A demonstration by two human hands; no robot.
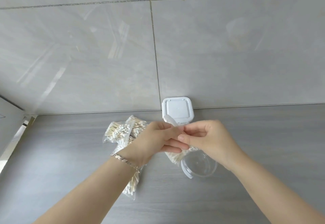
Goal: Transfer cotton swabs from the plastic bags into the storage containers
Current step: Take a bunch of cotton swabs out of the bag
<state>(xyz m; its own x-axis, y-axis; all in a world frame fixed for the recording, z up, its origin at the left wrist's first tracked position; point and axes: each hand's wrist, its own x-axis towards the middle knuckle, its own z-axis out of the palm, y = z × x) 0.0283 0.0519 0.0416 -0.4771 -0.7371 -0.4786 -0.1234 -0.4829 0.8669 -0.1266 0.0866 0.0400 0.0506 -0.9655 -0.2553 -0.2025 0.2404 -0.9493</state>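
Both hands meet above the grey counter [246, 135] and hold one clear plastic bag of cotton swabs [176, 156]. My left hand [158, 141] grips the bag's upper part, with a gold bracelet on its wrist. My right hand [204, 137] pinches the bag's top edge next to the left fingers. The bag's lower end hangs over the rim of a clear round container [200, 166] that stands open on the counter. A white square container with its lid on [177, 108] stands behind the hands against the wall.
Several more clear bags of wooden-stick cotton swabs [121, 132] lie in a pile left of the hands, one of them [131, 186] partly under my left forearm. A tiled wall [105, 47] rises at the counter's back edge. A metal edge [22, 127] borders the counter at the left.
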